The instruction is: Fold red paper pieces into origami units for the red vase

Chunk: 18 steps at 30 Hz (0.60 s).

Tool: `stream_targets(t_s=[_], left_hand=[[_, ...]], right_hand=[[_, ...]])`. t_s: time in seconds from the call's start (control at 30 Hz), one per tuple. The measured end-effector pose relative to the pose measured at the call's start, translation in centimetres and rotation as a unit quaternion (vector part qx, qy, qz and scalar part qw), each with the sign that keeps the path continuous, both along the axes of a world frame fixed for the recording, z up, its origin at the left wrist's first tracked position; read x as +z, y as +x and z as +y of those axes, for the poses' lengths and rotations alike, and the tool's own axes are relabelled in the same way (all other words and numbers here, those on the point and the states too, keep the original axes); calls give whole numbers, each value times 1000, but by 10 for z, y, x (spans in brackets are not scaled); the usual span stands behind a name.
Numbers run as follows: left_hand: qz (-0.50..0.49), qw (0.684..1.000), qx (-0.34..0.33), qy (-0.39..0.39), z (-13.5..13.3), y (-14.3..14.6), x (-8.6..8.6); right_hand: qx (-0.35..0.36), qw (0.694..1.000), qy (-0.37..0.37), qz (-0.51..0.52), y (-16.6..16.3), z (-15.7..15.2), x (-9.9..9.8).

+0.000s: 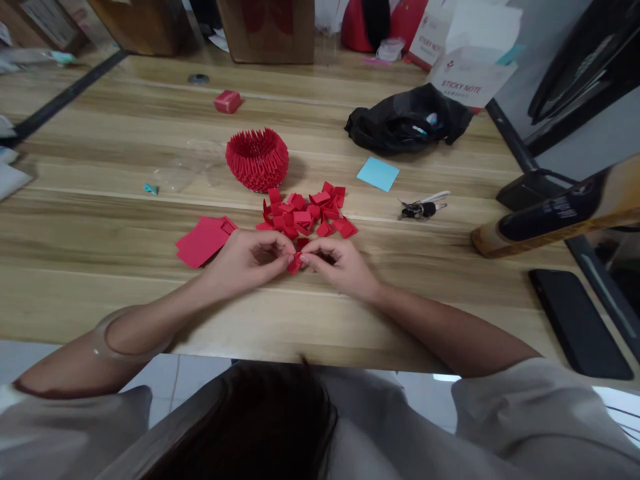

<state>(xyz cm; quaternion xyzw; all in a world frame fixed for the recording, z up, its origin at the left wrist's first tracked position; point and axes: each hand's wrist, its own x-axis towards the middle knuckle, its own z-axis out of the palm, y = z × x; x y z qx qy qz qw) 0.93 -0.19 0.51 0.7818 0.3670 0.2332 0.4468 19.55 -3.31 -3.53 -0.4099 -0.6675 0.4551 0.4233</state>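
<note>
My left hand [250, 259] and my right hand [334, 261] meet over the wooden table [100, 220], both pinching one small folded red paper piece [295, 264] between their fingertips. Just beyond my hands lies a pile of several folded red paper pieces [309, 215]. Farther back stands a round red bowl-shaped model [257, 159] built from such pieces. A stack of flat red paper squares [203, 241] lies left of my left hand.
A blue sticky note [378, 174], keys [421, 208] and a black bag [406, 124] lie to the right. A dark phone [577, 323] rests near the right front edge. A small red box [228, 101] and cardboard boxes [267, 30] stand at the back.
</note>
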Motion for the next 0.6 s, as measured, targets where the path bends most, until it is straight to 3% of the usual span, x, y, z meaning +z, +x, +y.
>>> stream_targets(t_s=[0.3,0.6], left_hand=[[-9,999,-15,-31,0,-2,-4],[-8,999,-31,-29,-1,0,-3]], right_hand=[[2,1000,-26,6,0,0,-1],[-4,999,24,-38,2,-2,1]])
